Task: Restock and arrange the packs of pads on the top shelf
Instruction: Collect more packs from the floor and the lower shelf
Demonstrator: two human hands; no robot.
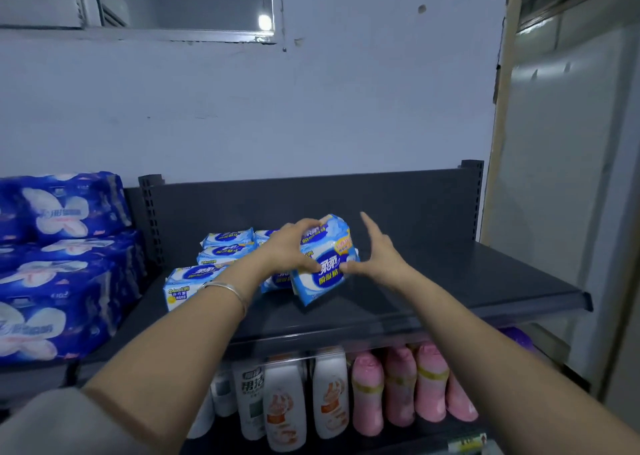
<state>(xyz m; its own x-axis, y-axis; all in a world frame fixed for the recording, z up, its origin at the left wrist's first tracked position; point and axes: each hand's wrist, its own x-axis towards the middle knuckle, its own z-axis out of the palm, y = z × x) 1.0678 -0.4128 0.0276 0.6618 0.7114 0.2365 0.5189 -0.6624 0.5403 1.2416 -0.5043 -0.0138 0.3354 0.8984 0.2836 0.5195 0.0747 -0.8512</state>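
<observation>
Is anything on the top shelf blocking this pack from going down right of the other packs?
Nothing visible does. Right of the pack held by the left hand, only the right hand touches it; the top shelf there shows bare.

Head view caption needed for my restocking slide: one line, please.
Left hand grips a light-blue pack of pads on the top shelf, right hand touching it, beside other packs.
</observation>
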